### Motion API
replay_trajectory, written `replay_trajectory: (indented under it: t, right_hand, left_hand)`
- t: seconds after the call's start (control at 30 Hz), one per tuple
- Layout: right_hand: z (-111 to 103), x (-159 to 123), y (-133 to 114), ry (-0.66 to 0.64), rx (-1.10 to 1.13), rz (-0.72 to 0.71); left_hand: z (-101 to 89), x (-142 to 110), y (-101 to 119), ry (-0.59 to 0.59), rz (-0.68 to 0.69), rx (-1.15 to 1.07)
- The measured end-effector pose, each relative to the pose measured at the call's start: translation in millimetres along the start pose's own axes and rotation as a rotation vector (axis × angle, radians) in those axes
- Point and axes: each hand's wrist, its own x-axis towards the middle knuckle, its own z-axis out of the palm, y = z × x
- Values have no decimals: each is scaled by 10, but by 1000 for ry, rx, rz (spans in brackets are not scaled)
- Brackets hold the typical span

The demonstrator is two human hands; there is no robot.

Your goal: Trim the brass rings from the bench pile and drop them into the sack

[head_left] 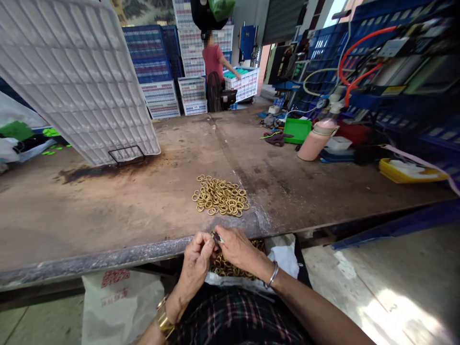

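Note:
My left hand, with a gold watch at its wrist, is closed in a pinch on a small brass ring near the table's front edge. Close against it, my right hand is closed around a small dark metal tool; its kind is mostly hidden by the fingers. On the table just beyond lies a loose pile of brass rings. Under my hands, in my lap, an open white bag holds many more brass rings.
A ribbed white plastic tray stands tilted at the left of the wooden table. To the right are a pink bottle, a green bin and a yellow tray. Behind, a person touches a white crate.

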Motion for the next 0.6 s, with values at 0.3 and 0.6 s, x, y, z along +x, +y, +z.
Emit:
replay_trajectory:
  t: [0.3,0.6]
  right_hand:
    - [62,106,235,65,3,74]
    - [206,530,166,103,-214,132]
  left_hand:
    - [84,-104,60,-130,-102,-208]
    - [-47,68,-164,69,-353,-772]
